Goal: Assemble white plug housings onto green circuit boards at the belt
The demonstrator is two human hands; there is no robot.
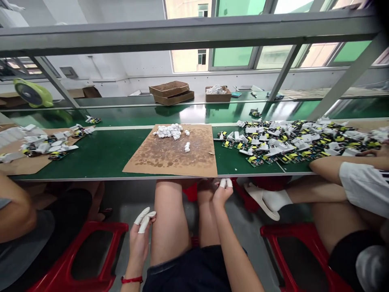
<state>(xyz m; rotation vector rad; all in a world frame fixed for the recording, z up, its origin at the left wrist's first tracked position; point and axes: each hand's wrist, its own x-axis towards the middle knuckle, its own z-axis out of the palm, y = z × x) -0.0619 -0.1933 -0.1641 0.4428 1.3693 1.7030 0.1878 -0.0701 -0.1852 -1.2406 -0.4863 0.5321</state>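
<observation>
My left hand (141, 231) hangs beside my left thigh, below the table edge. White finger cots cover some of its fingertips; the fingers are loosely bent and apart, with nothing seen in them. By my right knee, just under the table's front edge, is my right hand (223, 194). Two of its fingers, in white cots, point up, and I see no object held there. On the table ahead lies a stained cardboard sheet (170, 158) bearing a pile of white finger cots (169, 131) and a few loose ones (187, 147).
A large heap of circuit boards (282, 142) with white and yellow parts covers the table's right side; a smaller heap (48, 142) is at left. Brown boxes (173, 96) and a box of white pieces (218, 97) stand behind. People sit on both sides near red stools (118, 228).
</observation>
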